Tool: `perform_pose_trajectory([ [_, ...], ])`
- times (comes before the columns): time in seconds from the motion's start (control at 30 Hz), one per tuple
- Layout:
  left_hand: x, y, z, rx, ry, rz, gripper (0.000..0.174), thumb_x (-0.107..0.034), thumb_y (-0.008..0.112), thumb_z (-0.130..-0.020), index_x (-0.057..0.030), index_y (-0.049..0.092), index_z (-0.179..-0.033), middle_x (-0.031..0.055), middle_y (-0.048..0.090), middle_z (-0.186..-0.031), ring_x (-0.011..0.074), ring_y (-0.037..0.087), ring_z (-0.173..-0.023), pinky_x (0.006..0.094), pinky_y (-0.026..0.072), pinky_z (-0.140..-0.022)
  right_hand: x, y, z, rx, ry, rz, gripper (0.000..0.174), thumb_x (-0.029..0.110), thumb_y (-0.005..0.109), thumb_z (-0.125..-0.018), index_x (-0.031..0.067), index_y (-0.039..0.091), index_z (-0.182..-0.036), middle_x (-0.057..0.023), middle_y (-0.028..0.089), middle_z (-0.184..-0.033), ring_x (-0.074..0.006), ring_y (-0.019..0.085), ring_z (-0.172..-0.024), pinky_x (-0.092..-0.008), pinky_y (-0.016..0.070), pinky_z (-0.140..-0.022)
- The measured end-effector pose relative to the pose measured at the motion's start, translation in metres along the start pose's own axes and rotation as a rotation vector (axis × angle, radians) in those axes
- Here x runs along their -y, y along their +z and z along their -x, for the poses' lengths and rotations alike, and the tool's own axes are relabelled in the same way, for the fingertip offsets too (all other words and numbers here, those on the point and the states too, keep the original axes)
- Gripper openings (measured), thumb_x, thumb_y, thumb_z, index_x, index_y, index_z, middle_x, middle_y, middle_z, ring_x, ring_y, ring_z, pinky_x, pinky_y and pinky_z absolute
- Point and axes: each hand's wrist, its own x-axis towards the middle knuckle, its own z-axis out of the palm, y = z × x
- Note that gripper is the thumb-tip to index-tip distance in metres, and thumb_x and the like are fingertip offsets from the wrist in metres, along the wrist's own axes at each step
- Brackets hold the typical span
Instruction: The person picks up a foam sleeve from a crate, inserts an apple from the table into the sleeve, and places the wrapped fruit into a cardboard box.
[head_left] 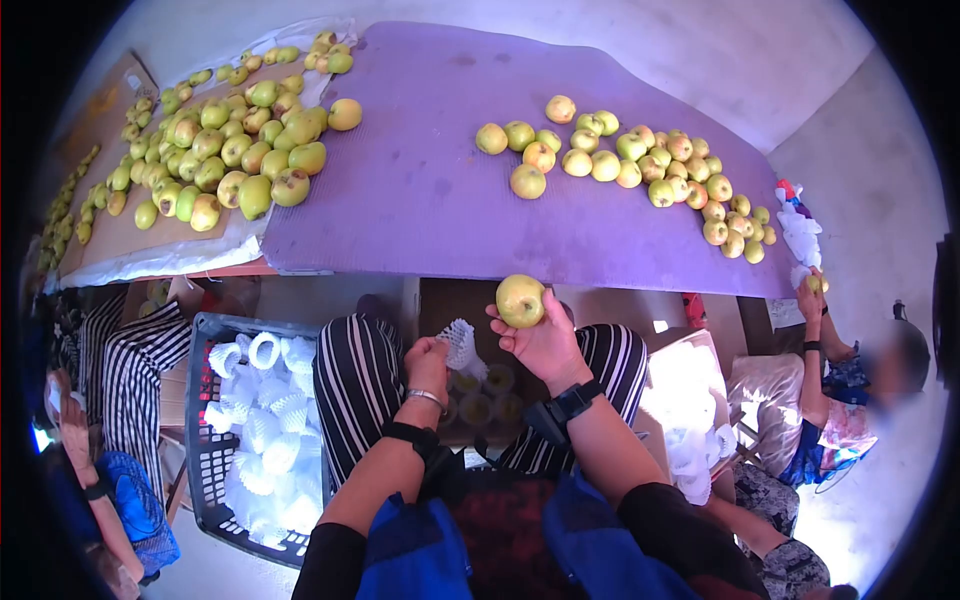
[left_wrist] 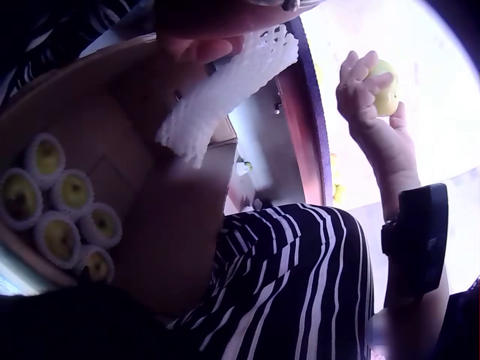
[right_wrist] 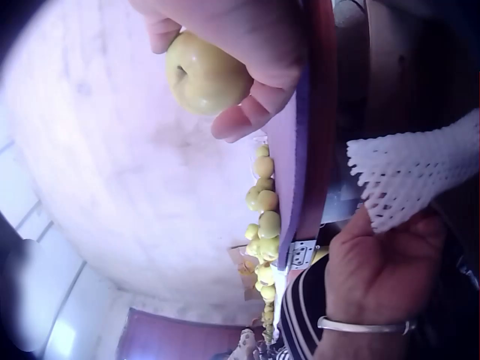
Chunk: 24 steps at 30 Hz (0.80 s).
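Observation:
My right hand (head_left: pixel 545 345) holds a yellow-green apple (head_left: pixel 521 301) just past the purple table's near edge, fingers and thumb curled around it. In the right wrist view the same apple (right_wrist: pixel 204 73) shows its hollow end. Lower and to the left, my left hand (head_left: pixel 428 368) pinches a white foam net sleeve (head_left: pixel 460 346); the sleeve (right_wrist: pixel 420 169) hangs with its mesh end spread and looks empty. Hand and apple are apart from the sleeve. Below the sleeve, a cardboard box (left_wrist: pixel 112 169) between the knees holds several apples in foam nets (left_wrist: pixel 58 238).
Many apples (head_left: pixel 240 150) lie piled on the left and another group (head_left: pixel 660 165) on the right of the purple table (head_left: pixel 400 180). A black crate (head_left: pixel 208 480) of foam sleeves stands at left, a box of white sleeves (head_left: pixel 690 400) at right. People sit on both sides.

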Motion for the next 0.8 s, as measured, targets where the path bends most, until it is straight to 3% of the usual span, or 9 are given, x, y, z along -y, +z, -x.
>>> perform_pose_trajectory([
  [0.17, 0.011, -0.003, -0.009, -0.010, 0.012, -0.042, 0.005, -0.013, 0.056, -0.078, -0.0096, 0.054, -0.076, -0.0011, 0.055, -0.063, 0.0072, 0.046, -0.046, 0.0208, 0.0306, -0.038, -0.008, -0.014, -0.001, -0.101, -0.083, 0.134, 0.044, 0.020, 0.056, -0.077, 0.0089, 0.042, -0.117, -0.0118, 0.051, -0.110, -0.0237, 0.053, -0.093, -0.0318, 0.0454, -0.070],
  [0.27, 0.019, 0.003, -0.014, 0.023, -0.008, -0.237, 0.005, -0.013, 0.056, -0.078, -0.0095, 0.054, -0.075, -0.0009, 0.054, -0.062, 0.0078, 0.046, -0.046, 0.0212, 0.0313, -0.037, -0.014, 0.002, 0.001, -0.118, -0.171, 0.231, 0.053, 0.005, 0.059, -0.070, 0.0093, 0.040, -0.119, -0.0077, 0.048, -0.110, -0.0198, 0.051, -0.097, -0.0302, 0.0439, -0.078],
  [0.37, 0.024, 0.011, -0.014, 0.036, -0.017, -0.378, 0.002, -0.007, 0.056, -0.076, -0.0064, 0.057, -0.077, 0.0019, 0.056, -0.068, 0.0103, 0.050, -0.053, 0.0257, 0.0391, -0.045, -0.023, 0.009, 0.001, -0.067, -0.185, 0.545, 0.061, -0.002, 0.059, -0.065, 0.0087, 0.038, -0.121, -0.0055, 0.047, -0.111, -0.0158, 0.048, -0.102, -0.0289, 0.0407, -0.085],
  [0.43, 0.019, 0.019, -0.006, 0.041, 0.003, -0.209, 0.006, -0.007, 0.058, -0.075, -0.0058, 0.058, -0.081, 0.0023, 0.057, -0.071, 0.0104, 0.052, -0.056, 0.0254, 0.0397, -0.046, -0.031, 0.010, 0.001, -0.016, -0.232, 0.839, 0.070, 0.002, 0.069, -0.058, 0.0078, 0.038, -0.121, -0.0053, 0.046, -0.112, -0.0151, 0.045, -0.105, -0.0290, 0.0382, -0.089],
  [0.57, 0.003, 0.021, 0.004, 0.007, -0.095, 0.070, 0.012, -0.005, 0.059, -0.073, -0.0046, 0.056, -0.084, 0.0025, 0.057, -0.074, 0.0099, 0.052, -0.060, 0.0246, 0.0394, -0.047, -0.035, 0.012, -0.001, -0.007, -0.281, 1.294, 0.072, 0.007, 0.072, -0.055, 0.0070, 0.039, -0.119, -0.0077, 0.047, -0.111, -0.0175, 0.047, -0.103, -0.0294, 0.0373, -0.090],
  [0.67, 0.014, 0.015, -0.008, 0.030, 0.125, -0.159, 0.011, -0.008, 0.051, -0.081, -0.0082, 0.057, -0.091, 0.0024, 0.057, -0.078, 0.0101, 0.054, -0.065, 0.0252, 0.0434, -0.053, -0.030, 0.019, 0.002, -0.050, -0.255, 1.378, 0.071, 0.009, 0.072, -0.055, 0.0068, 0.040, -0.118, -0.0090, 0.049, -0.109, -0.0182, 0.048, -0.102, -0.0294, 0.0379, -0.089],
  [0.8, 0.021, 0.009, -0.017, 0.004, 0.226, -0.274, 0.002, -0.008, 0.053, -0.081, -0.0070, 0.053, -0.083, 0.0016, 0.056, -0.075, 0.0103, 0.054, -0.063, 0.0257, 0.0441, -0.049, -0.027, 0.012, 0.003, -0.099, -0.291, 1.420, 0.068, 0.010, 0.072, -0.055, 0.0060, 0.042, -0.117, -0.0112, 0.051, -0.105, -0.0229, 0.052, -0.094, -0.0320, 0.0422, -0.084],
])
